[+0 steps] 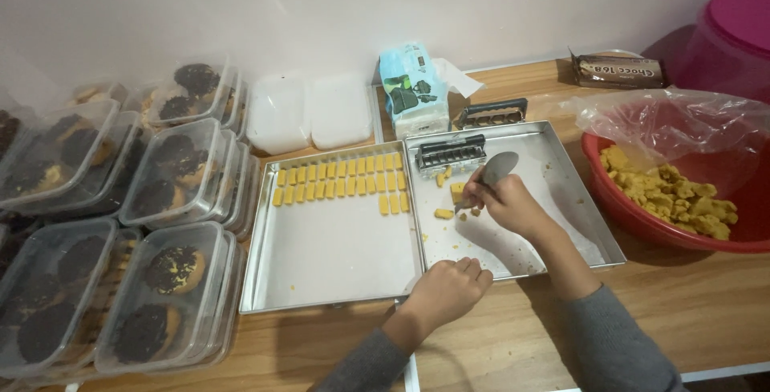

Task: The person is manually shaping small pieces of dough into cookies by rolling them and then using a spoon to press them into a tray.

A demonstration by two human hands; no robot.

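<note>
Wooden table (706,312), pale wall (321,7)

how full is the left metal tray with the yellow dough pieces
Mostly empty. The left tray holds only about two rows of yellow pieces along its far edge; the rest is bare metal.
</note>
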